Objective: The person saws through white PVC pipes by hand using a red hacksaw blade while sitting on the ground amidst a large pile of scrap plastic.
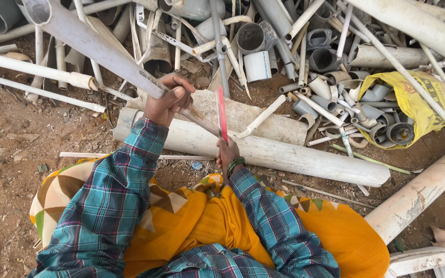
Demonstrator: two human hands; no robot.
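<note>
Overhead, left hand (167, 102) grips a grey pipe (93, 46); right hand (227, 152) grips a red blade (222, 119); scrap pipes (305, 62) crowd close.

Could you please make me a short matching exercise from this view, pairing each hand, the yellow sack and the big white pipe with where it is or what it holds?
1. left hand
2. right hand
3. yellow sack
4. big white pipe

a. lies on the dirt
b. grips a long grey pipe
c. holds a red blade
d. filled with pipe fittings

Pairs: 1-b, 2-c, 3-d, 4-a
</note>
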